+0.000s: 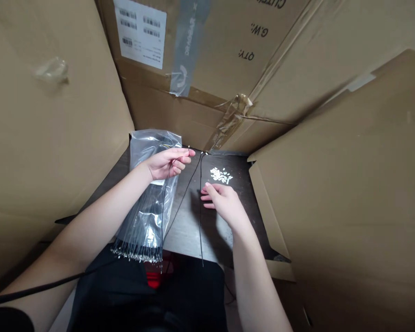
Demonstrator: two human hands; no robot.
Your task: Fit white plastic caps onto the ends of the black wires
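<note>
My left hand (171, 162) is closed in a pinch on a thin black wire (163, 207), just over the right edge of a clear plastic bag (138, 143). The wire's small pale tip stands up from the fingertips, and its length hangs down past the bag. Thumb and index finger meet on my right hand (223, 201), the other fingers stretched out. Whatever tiny thing may be between them is too small to make out. Just beyond this hand lies a loose pile of small white pieces (220, 175), probably plastic connectors.
Two more black wires (200, 198) lie on the dark table (186, 240), their white ends together near the back. Many wires with metal tips (138, 252) stick out of the bag's near end. Cardboard walls (349, 184) enclose the table left, right and behind.
</note>
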